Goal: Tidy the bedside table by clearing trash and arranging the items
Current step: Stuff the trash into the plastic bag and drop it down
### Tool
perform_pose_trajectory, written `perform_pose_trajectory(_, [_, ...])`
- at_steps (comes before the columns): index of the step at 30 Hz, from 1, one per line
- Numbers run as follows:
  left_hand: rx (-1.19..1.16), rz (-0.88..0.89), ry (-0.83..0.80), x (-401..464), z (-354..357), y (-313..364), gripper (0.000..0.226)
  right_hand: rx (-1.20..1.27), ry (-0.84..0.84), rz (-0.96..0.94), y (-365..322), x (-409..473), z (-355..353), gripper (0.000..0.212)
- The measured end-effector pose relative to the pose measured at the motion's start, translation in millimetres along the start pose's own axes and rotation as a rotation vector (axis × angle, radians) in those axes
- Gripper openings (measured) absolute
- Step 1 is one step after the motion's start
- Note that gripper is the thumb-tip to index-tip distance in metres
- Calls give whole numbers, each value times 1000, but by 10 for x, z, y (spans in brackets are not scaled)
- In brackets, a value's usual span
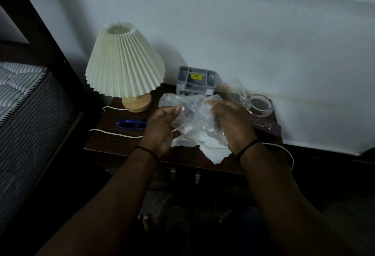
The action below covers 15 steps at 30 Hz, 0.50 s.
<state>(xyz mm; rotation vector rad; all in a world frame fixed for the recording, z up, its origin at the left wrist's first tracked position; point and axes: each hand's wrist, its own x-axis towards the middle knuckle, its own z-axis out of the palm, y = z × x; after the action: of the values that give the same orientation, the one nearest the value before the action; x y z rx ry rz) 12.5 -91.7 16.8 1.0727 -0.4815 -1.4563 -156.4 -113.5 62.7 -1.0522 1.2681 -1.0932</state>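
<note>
At the far left lies a bed with a grey-and-white striped mattress (22, 101), apart from the dark wooden bench (113, 144) that carries everything else. On the bench's left rear stands a table lamp with a cream pleated shade and a round wooden base (124, 61); its white cord (115, 133) trails across the front left of the top. Between lamp and cord rests a small blue translucent plastic item (132, 124), too blurred to name.

In the middle, both hands are raised over the bench and grip 1 crumpled clear plastic bag (192, 113). The left hand (162, 128) pinches its left edge between thumb and curled fingers; the right hand (229, 126) closes around its right side. Under the bag, white crumpled paper (213, 152) lies on the bench and hangs over the front edge. Whether it is touching the bag I cannot tell.

Behind the hands sits a grey plastic compartment organiser with a yellow sticker (195, 81). To its right stand a clear drinking glass (235, 91), a round clear glass ashtray-like dish (260, 106) and, just in front of that dish, a flat dark purple strip with printed lettering (265, 127).

By my reading the task is early: the bag looks like the first trash being gathered, the paper is not yet cleared, and the cord and small items are not yet arranged.
</note>
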Motion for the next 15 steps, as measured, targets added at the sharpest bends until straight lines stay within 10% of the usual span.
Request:
perform_pose_trajectory(4, [-2,103,125,66,9,-100,10,-117,62,-102,233,58,32,19])
perform_pose_trajectory(9, [284,219,160,17,138,-185,26,5,-105,-62,386,77,198,63])
perform_pose_trajectory(15, [577,558,-27,-141,344,-171,46,94,-95,-117,256,46,241,23])
